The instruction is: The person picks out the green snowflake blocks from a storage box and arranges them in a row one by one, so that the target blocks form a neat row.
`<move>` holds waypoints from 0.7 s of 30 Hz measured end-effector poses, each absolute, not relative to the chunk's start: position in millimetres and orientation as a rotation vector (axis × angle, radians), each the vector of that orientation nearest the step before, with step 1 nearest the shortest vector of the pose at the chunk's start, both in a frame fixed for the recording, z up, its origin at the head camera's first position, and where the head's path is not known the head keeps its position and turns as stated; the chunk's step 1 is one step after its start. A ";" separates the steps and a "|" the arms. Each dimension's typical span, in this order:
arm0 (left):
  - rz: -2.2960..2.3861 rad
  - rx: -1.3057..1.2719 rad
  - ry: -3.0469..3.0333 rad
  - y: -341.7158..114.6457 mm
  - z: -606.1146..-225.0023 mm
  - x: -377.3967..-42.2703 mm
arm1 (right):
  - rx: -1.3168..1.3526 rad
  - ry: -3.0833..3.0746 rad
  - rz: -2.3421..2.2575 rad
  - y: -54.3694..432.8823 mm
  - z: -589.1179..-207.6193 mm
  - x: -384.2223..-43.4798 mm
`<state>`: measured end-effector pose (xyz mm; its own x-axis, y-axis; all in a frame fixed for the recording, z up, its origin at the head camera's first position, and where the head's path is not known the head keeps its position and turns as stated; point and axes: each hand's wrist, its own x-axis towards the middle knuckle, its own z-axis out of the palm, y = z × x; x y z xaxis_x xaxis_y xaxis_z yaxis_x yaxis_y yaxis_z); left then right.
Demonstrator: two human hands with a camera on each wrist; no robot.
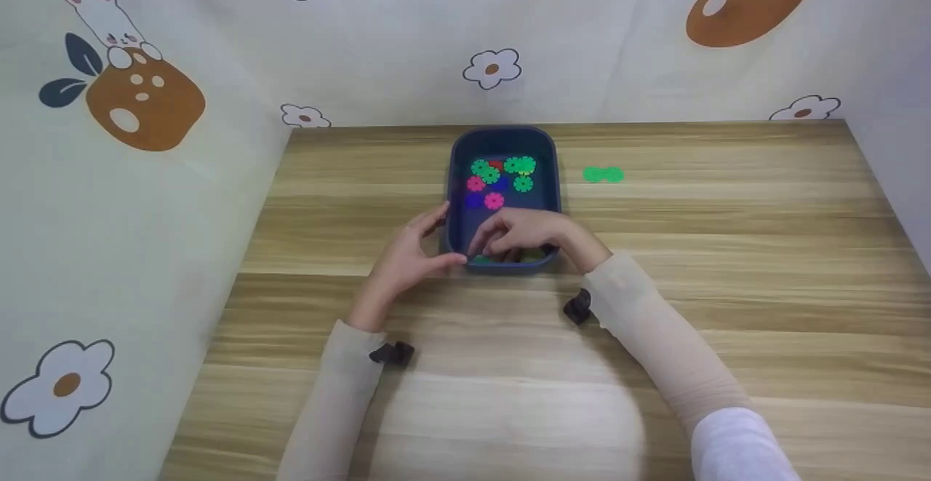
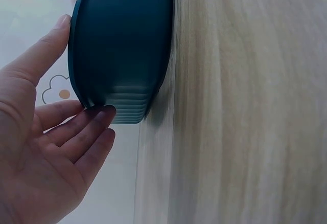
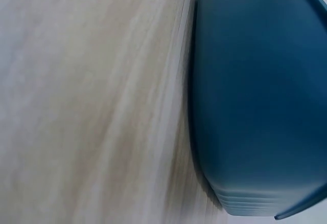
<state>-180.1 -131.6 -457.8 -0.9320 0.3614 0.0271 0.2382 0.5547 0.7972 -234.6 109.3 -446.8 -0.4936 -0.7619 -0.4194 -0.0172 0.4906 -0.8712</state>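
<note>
A dark blue rectangular bin [image 1: 503, 133] stands on the table with several small notched plastic discs inside. My left hand [image 1: 409, 257] is at its near left corner, the thumb tip on the near rim and the fingers along the left side. In the left wrist view, the left hand's fingers [image 2: 92, 132] touch the bin's outer wall [image 2: 122, 40], spread and only slightly bent. My right hand [image 1: 520, 230] reaches over the right rim into the near end, fingers bent downward among discs there. Whether it pinches a disc I cannot tell; the right wrist view shows only the bin's outside [image 3: 255, 106].
Green discs [image 1: 480, 167], pink discs [image 1: 494, 200], and blue and red ones lie toward the bin's far half. Two joined green discs [image 1: 603, 175] rest on the wooden table [image 1: 691, 233] to its right. A patterned cloth wall [image 1: 407, 52] rises behind the table.
</note>
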 end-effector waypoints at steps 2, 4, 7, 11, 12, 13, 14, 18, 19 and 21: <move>1.335 0.506 2.631 -131.4 -457.6 -179.9 | -0.637 1.864 -1.098 109.2 -447.2 -234.6; 1.340 0.497 2.627 -131.2 -457.1 -179.6 | -0.635 1.875 -1.104 108.9 -448.2 -235.2; 1.337 0.491 2.624 -131.1 -455.7 -178.8 | -0.645 1.895 -1.107 108.7 -448.8 -236.2; 1.327 0.487 2.631 -131.0 -455.9 -178.8 | -0.662 1.904 -1.109 108.4 -448.2 -236.5; 1.324 0.490 2.633 -131.2 -456.3 -179.0 | -0.665 1.904 -1.107 108.4 -448.0 -236.5; 1.326 0.489 2.633 -131.2 -456.1 -178.9 | -0.667 1.907 -1.106 108.3 -447.6 -236.3; 1.327 0.491 2.632 -131.2 -456.1 -178.9 | -0.669 1.909 -1.107 108.3 -447.2 -236.0; 1.327 0.490 2.627 -131.5 -456.0 -178.8 | -0.667 1.927 -1.109 108.1 -446.4 -235.4; 1.328 0.489 2.623 -131.4 -455.6 -178.7 | -0.663 1.931 -1.115 107.9 -446.3 -235.1; 1.326 0.489 2.621 -131.6 -456.0 -179.1 | -0.658 1.949 -1.126 107.7 -447.3 -235.6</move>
<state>-179.1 -131.6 -456.0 -0.9331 0.3595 0.0016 0.2144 0.5528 0.8052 -235.6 107.7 -447.3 -0.5656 -0.7395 -0.3650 -0.0530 0.4742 -0.8788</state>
